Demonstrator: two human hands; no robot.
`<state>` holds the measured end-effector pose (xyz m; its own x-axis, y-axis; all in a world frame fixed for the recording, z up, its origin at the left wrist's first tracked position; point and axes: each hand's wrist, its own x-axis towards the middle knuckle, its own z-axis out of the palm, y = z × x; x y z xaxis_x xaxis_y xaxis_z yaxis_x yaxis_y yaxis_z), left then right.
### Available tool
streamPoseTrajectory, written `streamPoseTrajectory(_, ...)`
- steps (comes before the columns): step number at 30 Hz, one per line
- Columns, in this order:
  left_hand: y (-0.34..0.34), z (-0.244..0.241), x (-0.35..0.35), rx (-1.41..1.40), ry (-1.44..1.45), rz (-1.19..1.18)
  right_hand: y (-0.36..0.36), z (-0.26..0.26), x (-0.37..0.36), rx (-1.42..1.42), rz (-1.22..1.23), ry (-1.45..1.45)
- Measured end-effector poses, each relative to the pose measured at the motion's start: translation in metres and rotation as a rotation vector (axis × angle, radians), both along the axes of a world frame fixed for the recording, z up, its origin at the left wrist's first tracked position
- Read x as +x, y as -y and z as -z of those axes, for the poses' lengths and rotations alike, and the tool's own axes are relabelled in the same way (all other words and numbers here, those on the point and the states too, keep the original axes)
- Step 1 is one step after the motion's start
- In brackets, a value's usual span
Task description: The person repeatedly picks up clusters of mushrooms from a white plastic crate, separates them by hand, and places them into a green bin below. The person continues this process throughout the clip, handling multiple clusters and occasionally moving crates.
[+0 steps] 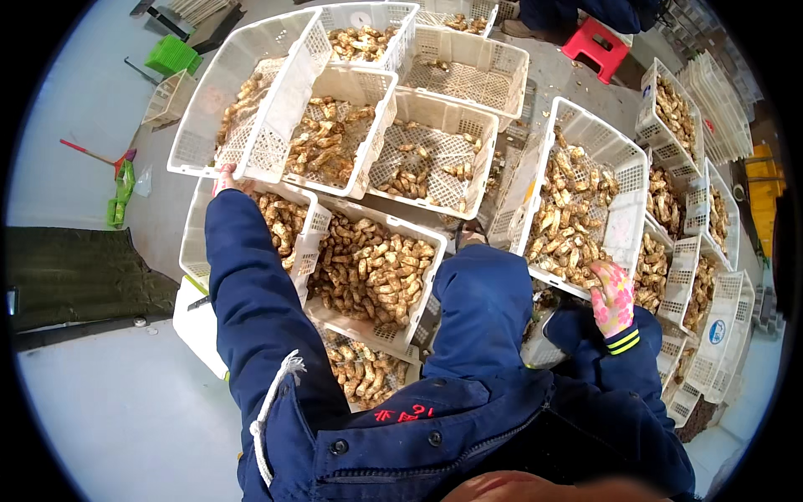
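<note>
My left hand, partly hidden beyond the blue sleeve, grips the lower rim of a white plastic crate at the upper left, which holds some brown mushrooms. On the right, my right hand wears a pink flowered glove. Its fingertips touch mushrooms at the near end of another white crate; whether they grip one is unclear. Between the hands stand a crate with scattered mushrooms and a fuller crate heaped with mushrooms.
Several more mushroom-filled crates are stacked at the right. A red plastic stool stands at the top beside a person's dark-clothed legs. Green baskets and a broom are at the left. My knee is between the crates.
</note>
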<state>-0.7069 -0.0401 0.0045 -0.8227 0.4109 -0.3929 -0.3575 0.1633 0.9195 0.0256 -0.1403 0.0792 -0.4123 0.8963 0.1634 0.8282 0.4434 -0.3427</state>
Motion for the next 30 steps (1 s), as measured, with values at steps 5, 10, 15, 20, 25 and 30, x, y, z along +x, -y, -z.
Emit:
streamPoseTrajectory(5,0.000,0.014,-0.030,-0.204,-0.302,0.194,0.002,0.011,0.008,0.025,-0.006,0.015)
streamPoseTrajectory(10,0.004,-0.004,-0.008,-0.298,-0.851,-0.080,0.007,0.016,0.032,0.065,0.068,0.035)
streamPoseTrajectory(15,0.010,-0.082,0.163,0.226,-0.537,0.645,0.019,0.059,0.100,-0.094,0.295,0.152)
streamPoseTrajectory(20,0.018,-0.124,0.364,0.467,-0.211,1.079,0.020,0.075,0.142,-0.314,0.404,0.196)
streamPoseTrajectory(25,-0.003,-0.134,0.499,0.771,0.222,1.088,-0.022,0.088,0.155,-0.379,0.390,0.079)
streamPoseTrajectory(30,-0.040,-0.070,0.568,0.700,0.496,0.992,-0.061,0.132,0.153,-0.444,0.322,0.102)
